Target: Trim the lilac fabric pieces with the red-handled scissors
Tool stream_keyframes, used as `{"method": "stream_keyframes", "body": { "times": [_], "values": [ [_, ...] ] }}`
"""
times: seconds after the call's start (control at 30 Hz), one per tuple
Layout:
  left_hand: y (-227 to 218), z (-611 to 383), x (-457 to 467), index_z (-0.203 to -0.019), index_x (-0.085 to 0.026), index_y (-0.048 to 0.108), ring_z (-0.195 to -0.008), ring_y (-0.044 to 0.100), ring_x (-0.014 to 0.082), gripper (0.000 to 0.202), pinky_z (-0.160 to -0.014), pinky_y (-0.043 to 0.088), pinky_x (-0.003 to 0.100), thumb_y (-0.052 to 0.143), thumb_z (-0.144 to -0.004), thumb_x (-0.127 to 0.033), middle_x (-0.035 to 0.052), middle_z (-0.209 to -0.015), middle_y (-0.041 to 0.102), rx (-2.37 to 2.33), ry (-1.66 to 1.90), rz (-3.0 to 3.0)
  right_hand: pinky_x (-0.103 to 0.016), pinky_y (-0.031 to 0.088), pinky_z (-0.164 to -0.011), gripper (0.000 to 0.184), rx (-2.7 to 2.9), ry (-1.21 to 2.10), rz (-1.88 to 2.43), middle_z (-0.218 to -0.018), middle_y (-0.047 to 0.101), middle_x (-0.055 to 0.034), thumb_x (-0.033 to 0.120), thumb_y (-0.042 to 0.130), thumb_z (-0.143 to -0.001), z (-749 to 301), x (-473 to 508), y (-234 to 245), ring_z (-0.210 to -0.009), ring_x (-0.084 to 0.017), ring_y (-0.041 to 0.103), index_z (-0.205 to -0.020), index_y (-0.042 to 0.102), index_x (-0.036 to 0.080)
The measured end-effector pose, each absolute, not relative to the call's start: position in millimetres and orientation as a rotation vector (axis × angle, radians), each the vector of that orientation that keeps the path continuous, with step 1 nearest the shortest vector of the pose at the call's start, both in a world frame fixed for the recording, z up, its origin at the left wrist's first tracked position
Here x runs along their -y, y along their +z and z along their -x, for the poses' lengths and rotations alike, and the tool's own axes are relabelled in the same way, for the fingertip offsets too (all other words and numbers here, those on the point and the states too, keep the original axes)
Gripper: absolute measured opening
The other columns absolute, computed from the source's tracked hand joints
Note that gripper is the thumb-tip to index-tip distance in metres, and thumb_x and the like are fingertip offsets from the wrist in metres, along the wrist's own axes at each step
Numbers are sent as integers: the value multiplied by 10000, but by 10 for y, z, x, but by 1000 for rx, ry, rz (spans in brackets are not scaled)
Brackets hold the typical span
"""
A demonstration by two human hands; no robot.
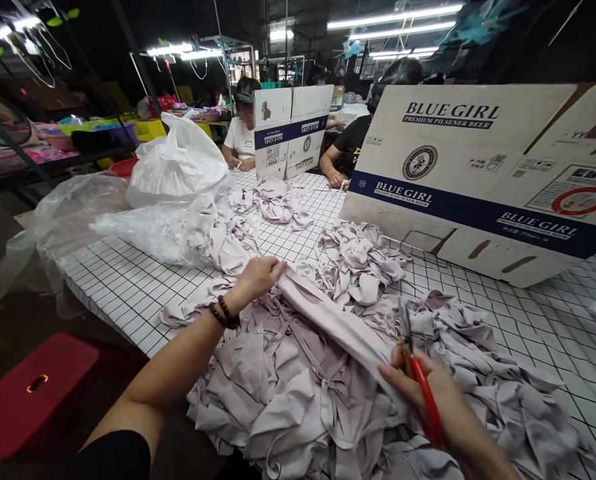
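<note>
My left hand point(261, 277), with dark beads at the wrist, is closed on one end of a pale lilac fabric piece point(333, 317). The piece stretches across to my right hand point(423, 383), where its other end lies at the thumb. In that same hand are red-handled scissors point(425, 393), their blades pointing up and away from me. Whether the blades are apart is hard to make out. Beneath both hands spreads a heap of similar lilac fabric pieces point(293, 400) with thin straps.
Clear plastic bags point(148, 227) and a white bag point(175, 160) lie at the left on the checked table point(123, 273). Upright cardboard beer boxes point(458, 160) stand at the far right and back. Two people point(241, 133) sit across. A red box point(35, 393) is low left.
</note>
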State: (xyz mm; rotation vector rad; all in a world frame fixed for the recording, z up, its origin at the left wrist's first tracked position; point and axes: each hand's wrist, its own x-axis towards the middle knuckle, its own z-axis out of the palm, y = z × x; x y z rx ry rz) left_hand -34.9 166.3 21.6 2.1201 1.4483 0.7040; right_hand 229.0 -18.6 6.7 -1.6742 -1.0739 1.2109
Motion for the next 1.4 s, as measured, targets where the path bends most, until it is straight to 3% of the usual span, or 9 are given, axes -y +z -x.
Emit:
{"method": "stream_keyframes", "body": {
  "times": [0.17, 0.3, 0.47, 0.6, 0.7, 0.9, 1.1, 1.3, 1.4],
  "values": [
    [1054, 526, -1098, -665, -178, 474, -510, 450, 83, 376, -470, 361, 185, 421, -952, -414, -24, -598, 482, -1163, 1054, -1983, -314, 464, -514, 331, 1122, 1372, 1474, -696, 523, -25, 484, 777, -634, -2705, 390, 417, -610, -205, 520, -705, 554, 250],
    [1359, 378, -1083, -654, -171, 459, -426, 435, 57, 340, -404, 341, 162, 525, -919, -375, -40, -553, 474, -951, 1144, -1774, -330, 475, -546, 261, 1116, 1291, 1397, -737, 524, -40, 451, 738, -715, -2871, 360, 607, -682, -232, 532, -733, 549, 272],
    [695, 3, -1514, -758, -163, 519, -462, 530, 107, 276, -433, 427, 216, 507, -927, -380, 3, -629, 562, -1260, 754, -1750, -236, 351, -488, 345, 1218, 1299, 1511, -611, 463, 45, 413, 803, -663, -2785, 10, 408, -542, -122, 414, -744, 522, 229],
    [49, -43, -1386, -903, -157, 553, -813, 607, 195, 227, -701, 492, 302, 541, -898, -384, 81, -878, 617, -1407, 763, -1804, -227, 346, -479, 385, 1205, 1143, 1736, -554, 462, 64, 424, 814, -561, -2712, -150, 44, -502, -108, 414, -682, 515, 213],
    [-140, 40, -1013, -821, -169, 563, -864, 573, 207, 276, -799, 458, 334, 502, -901, -426, 69, -883, 602, -1440, 762, -1862, -257, 380, -492, 325, 1132, 850, 1979, -593, 529, 28, 446, 752, -576, -2707, -150, -144, -537, -150, 483, -684, 547, 218],
    [-134, 3, -497, -762, -174, 652, -735, 600, 195, 375, -643, 426, 273, 593, -807, -542, 43, -780, 658, -1364, 411, -1839, -287, 417, -531, 238, 1207, 759, 1977, -791, 628, -31, 375, 628, -714, -2350, -105, -168, -606, -181, 548, -900, 593, 230],
    [-226, -98, -485, -708, -186, 622, -688, 585, 189, 195, -621, 374, 274, 612, -808, -353, 41, -732, 669, -1410, 405, -1882, -304, 485, -688, 195, 1337, 1070, 1688, -767, 632, -3, 302, 657, -696, -1914, -178, -292, -752, -193, 613, -862, 602, 215],
    [-253, -32, -319, -827, -193, 501, -402, 392, 69, 386, -413, 287, 202, 629, -779, -554, -2, -705, 663, -1044, 629, -1028, -259, 474, -635, 265, 1397, 1085, 1533, -773, 600, 12, 265, 670, -732, -1822, -67, -362, -683, -149, 561, -979, 605, 200],
    [-194, -43, -240, -851, -165, 543, -396, 386, 42, 456, -409, 323, 180, 759, -673, -526, -31, -649, 623, -912, 562, -715, -239, 455, -580, 240, 1367, 1053, 1450, -705, 586, 28, 282, 671, -762, -1727, -40, -391, -606, -129, 519, -974, 594, 201]
  ]
}}
